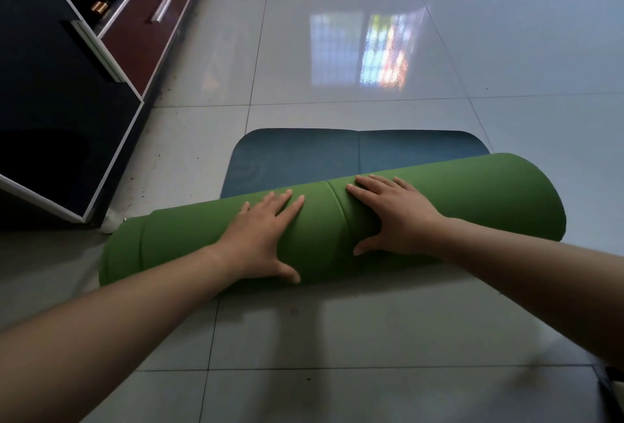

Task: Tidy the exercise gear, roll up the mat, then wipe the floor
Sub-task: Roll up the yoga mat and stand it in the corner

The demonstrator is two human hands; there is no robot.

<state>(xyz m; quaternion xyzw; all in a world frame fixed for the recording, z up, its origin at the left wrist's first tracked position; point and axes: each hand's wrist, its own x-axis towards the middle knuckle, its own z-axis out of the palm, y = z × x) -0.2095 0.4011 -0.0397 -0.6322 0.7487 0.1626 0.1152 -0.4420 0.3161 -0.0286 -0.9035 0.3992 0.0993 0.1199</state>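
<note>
From the head camera, looking down at the floor (371, 328), the mat (479, 199) lies across the pale glossy tiles in the middle of the view. Most of it is wound into a thick green roll that runs from lower left to upper right. A short blue unrolled part (304, 155) with rounded corners lies flat on the tiles just beyond the roll.

Both hands are on top of the roll, side by side near its middle, with bare forearms reaching in from the bottom corners. The left hand (260, 236) lies flat on the green surface, fingers straight and spread toward the far side, thumb reaching down the near face. It grasps nothing and only presses on the mat. The right hand (395, 216) rests the same way just to the other side of a crease in the roll, fingers straight over the top, thumb pointing down the near side, palm pressing and not clenched.

To the left stands a low cabinet (67, 111) with a dark glass top and white edging. Its near corner is close to the left end of the roll. Its reddish-brown drawer (135, 41) carries a silver handle (161, 10), and a small brass-coloured thing (100, 7) sits above it. It is too small to identify. A bright window reflection (364, 51) shines on the tiles farther off. Dark specks dot the floor along the cabinet's base.
</note>
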